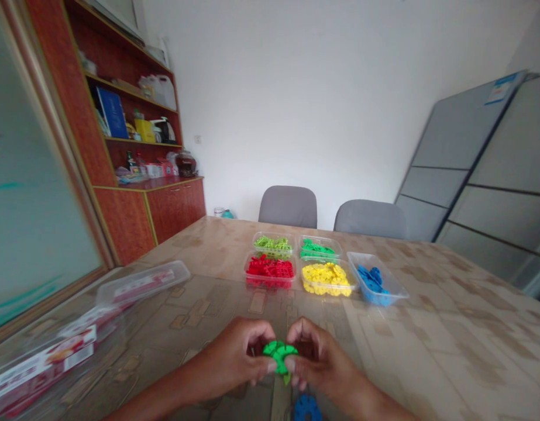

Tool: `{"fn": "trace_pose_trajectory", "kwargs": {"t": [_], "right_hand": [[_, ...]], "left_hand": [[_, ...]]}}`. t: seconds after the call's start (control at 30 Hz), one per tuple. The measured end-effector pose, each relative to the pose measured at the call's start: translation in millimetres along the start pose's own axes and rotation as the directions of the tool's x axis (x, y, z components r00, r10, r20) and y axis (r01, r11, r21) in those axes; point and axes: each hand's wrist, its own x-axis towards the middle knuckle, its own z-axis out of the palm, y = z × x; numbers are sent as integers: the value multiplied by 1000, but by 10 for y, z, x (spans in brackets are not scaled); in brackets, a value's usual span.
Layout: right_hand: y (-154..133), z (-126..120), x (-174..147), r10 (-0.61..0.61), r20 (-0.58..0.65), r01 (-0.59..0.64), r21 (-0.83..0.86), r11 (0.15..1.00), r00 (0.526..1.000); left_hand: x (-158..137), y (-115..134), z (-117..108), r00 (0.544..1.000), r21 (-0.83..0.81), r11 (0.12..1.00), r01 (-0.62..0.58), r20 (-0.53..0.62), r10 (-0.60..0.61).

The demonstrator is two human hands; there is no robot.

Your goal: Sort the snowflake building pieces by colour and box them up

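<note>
Green notched plastic discs (pixel 278 349), the kind that slot together, are held between my two hands above the near part of the table. My left hand (pixel 247 354) pinches their left side with thumb and fingers. From the other side, my right hand (pixel 311 354) grips them the same way. A lighter green tip shows just under the thumbs; how the pieces join is partly hidden by my fingers. Below my right hand, a blue notched disc (pixel 307 407) appears at the bottom edge of the view, partly cut off.
Clear tubs hold red pieces (pixel 270 269), yellow discs (pixel 326 276), light green pieces (pixel 273 242), green pieces (pixel 317 248) and blue discs (pixel 374 283). Plastic lids (pixel 142 283) with labels lie at left on the patterned table (pixel 427 327). Two grey chairs (pixel 288 206) stand behind.
</note>
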Motion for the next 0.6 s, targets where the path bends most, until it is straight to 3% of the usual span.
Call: {"fn": "trace_pose_trajectory", "kwargs": {"t": [0.17,0.27,0.37,0.5,0.6], "right_hand": [[-62,-18,-19,8,54,-5,-40,999,999],[-91,-66,-4,-7,34,10,-87,996,999],[-137,-171,71,-5,-19,2,-132,991,1000],[-262,-380,332,-28,-119,4,-200,980,993],[-374,-557,696,-59,-182,12,-253,968,982]], "left_hand": [[2,-23,-2,998,-72,997,4,62,0],[14,-15,-65,996,-74,995,-68,48,72],[75,-48,-146,998,-109,993,-55,15,57],[204,-195,-172,998,-129,991,-32,-58,25],[266,-304,-129,998,-104,994,-16,-65,9]]}}
